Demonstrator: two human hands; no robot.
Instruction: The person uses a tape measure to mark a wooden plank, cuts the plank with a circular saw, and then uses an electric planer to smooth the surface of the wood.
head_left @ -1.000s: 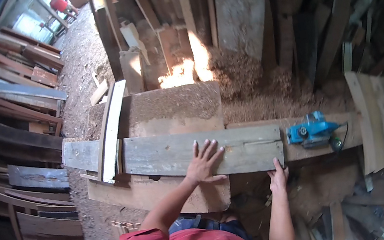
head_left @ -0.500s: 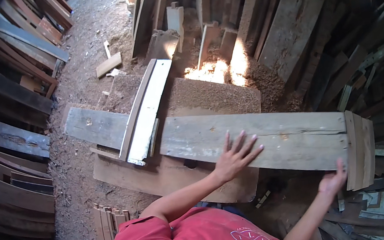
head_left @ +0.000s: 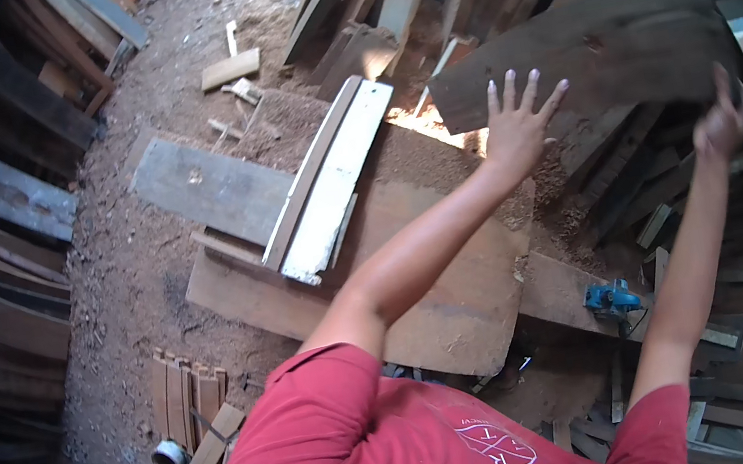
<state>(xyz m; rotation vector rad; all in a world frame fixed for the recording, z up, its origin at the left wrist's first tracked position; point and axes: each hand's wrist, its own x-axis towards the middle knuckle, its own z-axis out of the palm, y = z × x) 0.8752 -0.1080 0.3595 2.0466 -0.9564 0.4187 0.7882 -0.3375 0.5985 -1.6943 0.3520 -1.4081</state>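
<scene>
Head view. One dark plank (head_left: 591, 48), upper right of frame, held up off the bench board (head_left: 447, 303). Hands well apart. Right hand (head_left: 722, 124) clamped at the plank's right end, apparently carrying the weight. Left hand (head_left: 517, 131) spread flat, fingers overlapping the plank's lower edge, probably to steady it; contact cannot be told. Centre: one white-faced strip (head_left: 342, 183) across one grey plank (head_left: 207, 186), seemingly pinning it. Lower right: one blue power tool (head_left: 611, 298), laid clear of both hands.
</scene>
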